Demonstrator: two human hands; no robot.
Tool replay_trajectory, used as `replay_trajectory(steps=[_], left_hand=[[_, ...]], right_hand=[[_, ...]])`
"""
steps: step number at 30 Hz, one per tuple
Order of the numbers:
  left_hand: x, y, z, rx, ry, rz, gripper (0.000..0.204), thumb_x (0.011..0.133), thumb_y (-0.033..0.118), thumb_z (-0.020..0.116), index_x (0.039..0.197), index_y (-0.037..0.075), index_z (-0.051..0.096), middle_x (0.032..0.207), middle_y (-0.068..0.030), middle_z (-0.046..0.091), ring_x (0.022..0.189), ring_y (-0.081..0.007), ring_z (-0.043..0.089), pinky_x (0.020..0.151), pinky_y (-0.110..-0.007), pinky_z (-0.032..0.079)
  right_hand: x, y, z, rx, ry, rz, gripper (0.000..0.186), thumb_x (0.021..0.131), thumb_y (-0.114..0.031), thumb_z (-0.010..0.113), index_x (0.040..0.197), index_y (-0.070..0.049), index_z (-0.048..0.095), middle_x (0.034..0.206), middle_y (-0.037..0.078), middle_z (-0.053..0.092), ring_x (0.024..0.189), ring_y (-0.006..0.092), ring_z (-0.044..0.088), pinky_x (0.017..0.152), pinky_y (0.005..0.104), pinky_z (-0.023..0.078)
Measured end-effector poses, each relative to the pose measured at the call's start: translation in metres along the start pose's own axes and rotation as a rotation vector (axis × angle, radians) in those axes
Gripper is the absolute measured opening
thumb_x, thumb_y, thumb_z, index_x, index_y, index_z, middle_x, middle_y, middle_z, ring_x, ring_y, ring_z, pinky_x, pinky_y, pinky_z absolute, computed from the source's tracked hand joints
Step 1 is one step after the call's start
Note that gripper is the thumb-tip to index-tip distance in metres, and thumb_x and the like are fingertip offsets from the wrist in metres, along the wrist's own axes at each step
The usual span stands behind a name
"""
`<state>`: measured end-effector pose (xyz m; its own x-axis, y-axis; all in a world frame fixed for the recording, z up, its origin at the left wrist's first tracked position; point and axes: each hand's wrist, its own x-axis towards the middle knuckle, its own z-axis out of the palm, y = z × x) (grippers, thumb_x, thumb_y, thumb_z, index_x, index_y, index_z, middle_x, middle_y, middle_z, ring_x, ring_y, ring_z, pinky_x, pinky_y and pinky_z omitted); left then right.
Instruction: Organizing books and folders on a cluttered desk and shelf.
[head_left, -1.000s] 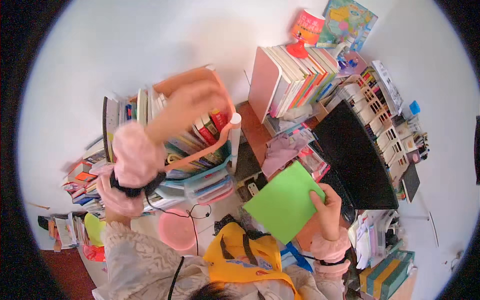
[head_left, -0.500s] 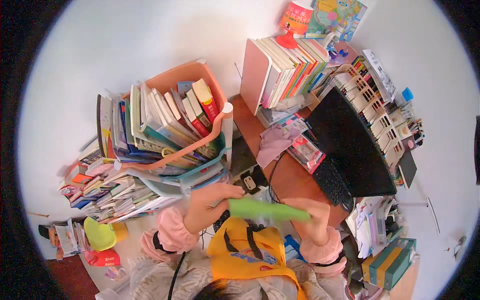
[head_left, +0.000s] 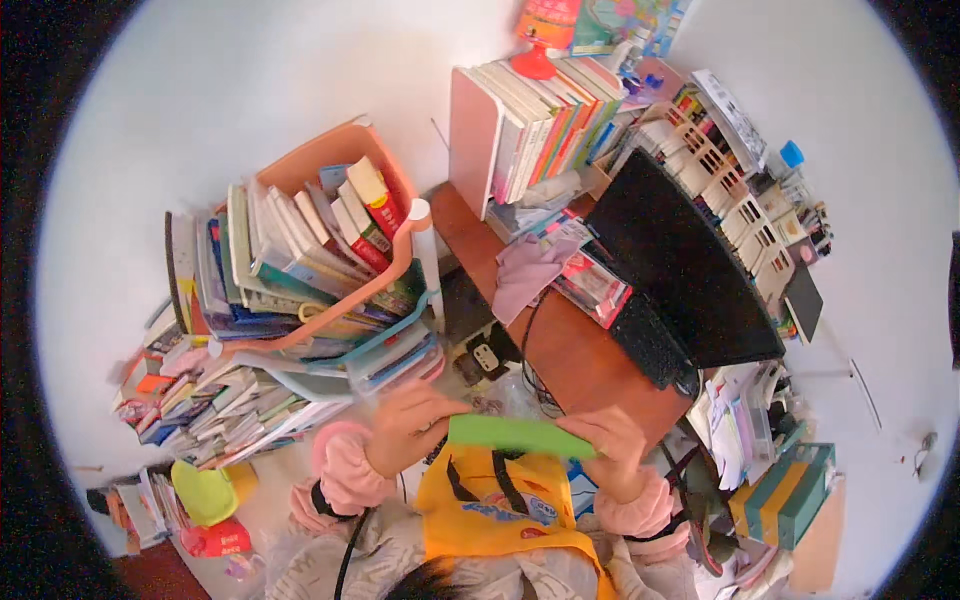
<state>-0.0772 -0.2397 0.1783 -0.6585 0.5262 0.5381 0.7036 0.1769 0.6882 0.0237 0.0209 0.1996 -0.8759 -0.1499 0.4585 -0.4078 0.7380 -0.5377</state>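
i log: green sheet (head_left: 515,435), six o'clock, pinched by right hand (head_left: 612,447) and left hand (head_left: 408,428), latter now back from orange basket (head_left: 318,160), ten o'clock; handling judged two-handed.

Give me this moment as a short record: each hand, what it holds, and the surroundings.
Left hand: on the left end of a green sheet
Right hand: on its right end
Sheet's look: narrow band; folded or tilted, cannot tell
Worn: yellow apron
Ahead, left: orange bin packed with upright books
Ahead, right: brown desk with black monitor, keyboard, mauve cloth
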Motion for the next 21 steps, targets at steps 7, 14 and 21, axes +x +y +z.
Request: replay_trajectory(steps=[7,14,21], left_hand=[[-0.033,0.001,0.022,-0.328,-0.154,-0.492,0.012,0.076,0.011,0.068,0.085,0.005,0.065,0.070,-0.0079,0.061,0.054,-0.0150,0.053,0.051,-0.027,0.043],[0.005,0.012,0.020,-0.229,-0.357,-0.322,0.019,0.078,0.015,0.065,0.095,0.008,0.063,0.074,-0.0063,0.061,0.062,-0.0189,0.058,0.056,-0.030,0.046],[0.068,0.097,-0.014,-0.060,-0.725,0.531,0.023,0.083,0.021,0.053,0.100,0.007,0.058,0.090,-0.0069,0.062,0.074,-0.0203,0.060,0.064,-0.031,0.047]], right_hand=[[-0.069,0.014,0.038,0.230,0.020,0.626,0.009,0.075,-0.005,0.067,0.081,0.000,0.065,0.065,0.007,0.061,0.052,0.0094,0.052,0.048,0.0221,0.040],[-0.129,0.096,0.045,0.624,0.254,1.182,0.017,0.081,-0.013,0.063,0.088,0.001,0.063,0.072,0.007,0.064,0.061,0.0125,0.057,0.055,0.0262,0.045],[-0.200,0.215,0.064,-0.049,0.111,0.954,0.018,0.084,-0.014,0.060,0.095,0.000,0.061,0.079,0.005,0.063,0.066,0.0135,0.057,0.058,0.0276,0.045]])
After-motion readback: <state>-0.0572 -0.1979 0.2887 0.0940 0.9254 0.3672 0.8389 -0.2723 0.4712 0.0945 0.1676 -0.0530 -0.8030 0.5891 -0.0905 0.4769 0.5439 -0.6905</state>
